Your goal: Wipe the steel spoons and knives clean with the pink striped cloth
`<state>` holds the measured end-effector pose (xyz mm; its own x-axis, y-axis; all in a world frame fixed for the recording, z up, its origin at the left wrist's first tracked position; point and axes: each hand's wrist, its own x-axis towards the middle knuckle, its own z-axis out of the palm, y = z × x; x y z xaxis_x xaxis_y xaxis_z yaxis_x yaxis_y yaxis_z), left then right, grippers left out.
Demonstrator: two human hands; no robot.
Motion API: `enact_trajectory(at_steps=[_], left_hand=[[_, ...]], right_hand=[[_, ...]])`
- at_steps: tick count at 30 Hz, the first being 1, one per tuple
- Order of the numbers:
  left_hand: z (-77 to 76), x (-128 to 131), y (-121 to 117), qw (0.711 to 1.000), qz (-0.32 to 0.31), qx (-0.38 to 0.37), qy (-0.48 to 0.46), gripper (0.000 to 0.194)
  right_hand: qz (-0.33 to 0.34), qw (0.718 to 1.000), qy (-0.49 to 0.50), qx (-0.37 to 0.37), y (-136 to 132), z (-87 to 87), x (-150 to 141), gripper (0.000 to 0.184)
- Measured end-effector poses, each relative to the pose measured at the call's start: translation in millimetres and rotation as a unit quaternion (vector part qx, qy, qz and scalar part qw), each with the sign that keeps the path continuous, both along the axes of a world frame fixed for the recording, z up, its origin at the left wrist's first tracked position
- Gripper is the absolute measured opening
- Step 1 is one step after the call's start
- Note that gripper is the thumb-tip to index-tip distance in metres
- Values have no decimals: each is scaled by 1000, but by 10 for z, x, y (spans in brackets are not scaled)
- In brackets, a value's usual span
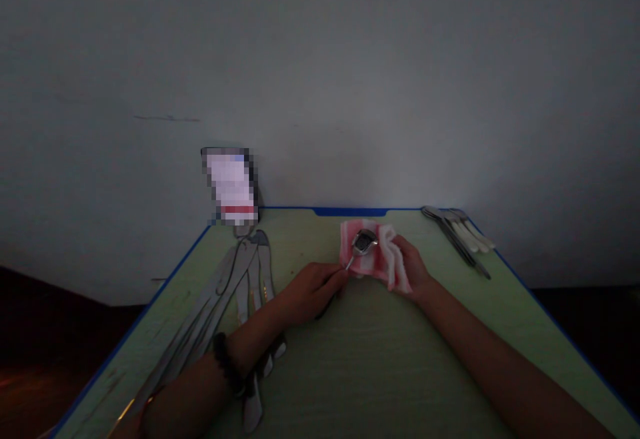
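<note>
My left hand [315, 292] is closed around the handle of a metal spoon [365, 242], whose shiny bowl points away from me. Behind the bowl lies a pink and white striped cloth [387, 259], gripped at its right side by my right hand [413, 269]. The spoon's bowl rests against the cloth, above the middle of the table. Part of the handle is hidden by my left fingers, and a dark end shows beneath them. The right fingers are partly covered by the cloth's folds.
Several long metal utensils [200, 319] lie fanned out at the left, partly under my left forearm. A lit, blurred phone [231, 185] leans on the wall behind them. More cutlery [457, 229], with dark and pale handles, lies at the back right of the blue-edged table [360, 365].
</note>
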<state>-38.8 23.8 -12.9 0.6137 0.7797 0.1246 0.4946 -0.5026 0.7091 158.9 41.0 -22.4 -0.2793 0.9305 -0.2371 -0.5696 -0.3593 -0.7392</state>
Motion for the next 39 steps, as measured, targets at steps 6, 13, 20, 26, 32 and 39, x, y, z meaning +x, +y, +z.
enact_trajectory(at_steps=[6, 13, 20, 26, 32, 39], left_hand=[[31, 28, -18, 1000, -13, 0, -12, 37], [45, 42, -18, 998, -43, 28, 27, 31], [5, 50, -24, 996, -43, 49, 56, 29], [11, 45, -24, 998, -38, 39, 33, 29], [5, 49, -37, 997, -48, 54, 35, 28], [199, -99, 83, 986, 53, 134, 80, 23]], right_hand=[[14, 996, -53, 68, -23, -94, -51, 30], [0, 982, -133, 133, -15, -149, -87, 33], [-6, 974, -160, 159, -17, -177, -102, 29], [2, 973, -152, 172, -38, -138, -111, 32], [2, 976, -142, 164, -34, -138, -113, 28], [-61, 984, -114, 124, -26, -124, -124, 31]])
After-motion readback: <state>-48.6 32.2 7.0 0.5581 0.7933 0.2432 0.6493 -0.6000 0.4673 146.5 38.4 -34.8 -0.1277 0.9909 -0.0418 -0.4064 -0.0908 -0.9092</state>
